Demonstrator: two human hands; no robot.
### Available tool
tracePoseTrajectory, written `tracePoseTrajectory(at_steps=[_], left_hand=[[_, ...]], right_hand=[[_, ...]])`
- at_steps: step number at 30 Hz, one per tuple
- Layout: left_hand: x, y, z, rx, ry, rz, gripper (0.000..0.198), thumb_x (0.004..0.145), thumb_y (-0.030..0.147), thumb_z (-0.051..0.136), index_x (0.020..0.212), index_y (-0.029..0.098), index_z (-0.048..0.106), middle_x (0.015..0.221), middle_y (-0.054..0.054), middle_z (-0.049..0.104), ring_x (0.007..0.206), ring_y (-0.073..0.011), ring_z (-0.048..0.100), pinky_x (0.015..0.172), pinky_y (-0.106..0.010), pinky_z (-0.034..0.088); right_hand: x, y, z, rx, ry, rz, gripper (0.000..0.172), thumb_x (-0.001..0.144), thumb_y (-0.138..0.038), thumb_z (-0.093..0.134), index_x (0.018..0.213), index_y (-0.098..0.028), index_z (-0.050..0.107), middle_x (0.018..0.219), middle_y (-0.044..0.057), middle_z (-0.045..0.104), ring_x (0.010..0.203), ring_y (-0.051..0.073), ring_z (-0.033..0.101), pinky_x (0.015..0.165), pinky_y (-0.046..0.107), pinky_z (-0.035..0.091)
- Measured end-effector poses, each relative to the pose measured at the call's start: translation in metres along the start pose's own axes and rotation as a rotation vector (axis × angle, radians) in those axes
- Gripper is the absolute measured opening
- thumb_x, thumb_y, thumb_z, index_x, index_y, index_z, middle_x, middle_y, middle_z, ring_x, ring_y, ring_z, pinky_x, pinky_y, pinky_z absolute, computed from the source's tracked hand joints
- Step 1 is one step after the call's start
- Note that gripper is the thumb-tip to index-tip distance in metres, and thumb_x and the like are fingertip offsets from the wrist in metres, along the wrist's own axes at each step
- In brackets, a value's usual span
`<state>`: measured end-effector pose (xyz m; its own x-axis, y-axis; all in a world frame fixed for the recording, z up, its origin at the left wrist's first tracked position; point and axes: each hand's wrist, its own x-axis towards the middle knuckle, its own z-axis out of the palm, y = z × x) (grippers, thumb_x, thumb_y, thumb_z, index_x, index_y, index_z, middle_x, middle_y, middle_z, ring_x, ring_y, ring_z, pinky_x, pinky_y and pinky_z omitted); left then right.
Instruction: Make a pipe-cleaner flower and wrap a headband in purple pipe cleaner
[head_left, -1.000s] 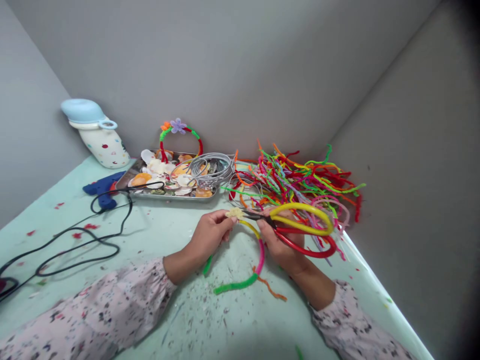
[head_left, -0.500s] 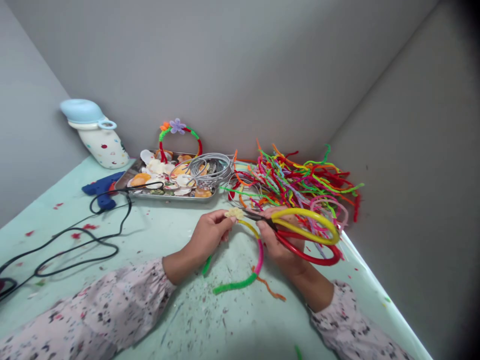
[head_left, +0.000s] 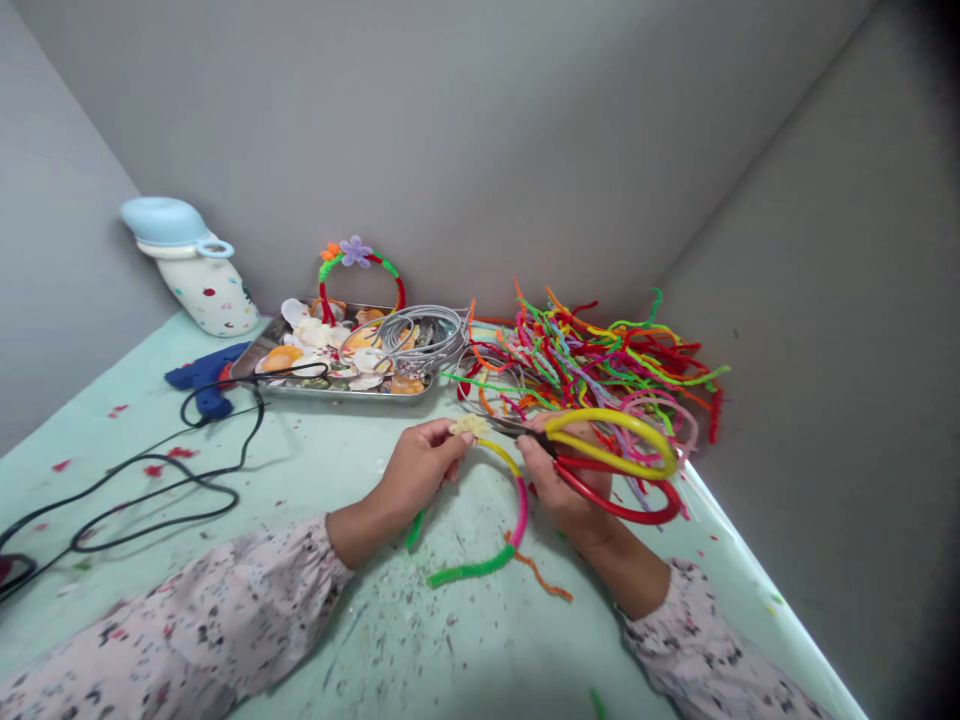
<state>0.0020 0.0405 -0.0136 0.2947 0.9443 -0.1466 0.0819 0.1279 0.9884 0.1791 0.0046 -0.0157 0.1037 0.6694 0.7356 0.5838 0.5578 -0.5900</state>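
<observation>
My left hand is closed, pinching a headband wrapped in yellow, pink and green pipe cleaner. At its top, by my thumb and fingertips, sits a pale yellow fuzzy flower. The fingers hide part of the band; a green end shows below them. My right hand grips scissors with one yellow and one red handle loop, held around the blade base near the pivot. Their dark blades point left, with the tips beside the flower; whether they touch it I cannot tell.
Behind my hands, a metal tray holds shells and coiled grey wire. A decorated headband stands in it. Pipe cleaners are heaped at right. A blue glue gun, its black cord and a bottle are left.
The scissors have shifted slightly, with the red loop a little higher and the blades a bit closer together. My left hand and the headband have hardly moved.
</observation>
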Motion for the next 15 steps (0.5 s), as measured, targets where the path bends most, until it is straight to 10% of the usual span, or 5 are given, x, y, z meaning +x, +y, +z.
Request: tracePoseTrajectory(at_steps=[15], left_hand=[[-0.0011, 0.0023, 0.0002, -0.014, -0.003, -0.010, 0.020, 0.075, 0.036, 0.058, 0.071, 0.017, 0.055, 0.046, 0.005, 0.046, 0.040, -0.0076, 0.037, 0.040, -0.020, 0.026]], right_hand=[[0.0004, -0.0016, 0.0016, 0.050, -0.067, -0.021, 0.022, 0.080, -0.019, 0.062, 0.099, -0.026, 0.055, 0.093, 0.002, 0.064, 0.092, 0.021, 0.062, 0.086, 0.043, 0.051]])
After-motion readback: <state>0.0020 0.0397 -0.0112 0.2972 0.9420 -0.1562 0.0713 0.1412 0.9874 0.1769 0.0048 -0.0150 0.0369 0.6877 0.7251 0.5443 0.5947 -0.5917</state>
